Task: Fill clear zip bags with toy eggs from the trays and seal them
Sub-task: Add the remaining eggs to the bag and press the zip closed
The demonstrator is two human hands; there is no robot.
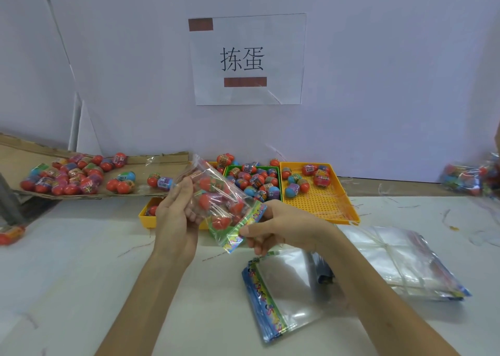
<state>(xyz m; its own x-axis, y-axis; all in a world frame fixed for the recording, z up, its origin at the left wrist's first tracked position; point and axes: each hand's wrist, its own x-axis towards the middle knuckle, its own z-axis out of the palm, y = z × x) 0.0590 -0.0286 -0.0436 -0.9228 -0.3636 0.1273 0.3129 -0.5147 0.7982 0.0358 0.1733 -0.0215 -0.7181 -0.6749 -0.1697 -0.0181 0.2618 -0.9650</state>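
Empty bags [281, 290] lie nearest, under the right forearm. Beyond them a filled bag [219, 198] is held tilted: left hand [176, 220] curls round its side, right hand [273, 228] pinches its printed zip edge.

You have a single view, from the wide-angle camera on your head. It faces the wall squarely, with the paper sign [247, 58] high in the middle, and tilts down over the table [81, 274]. Straight below the sign, close to the lens, your left hand [176, 215] and right hand [281, 228] hold the filled bag [219, 201].
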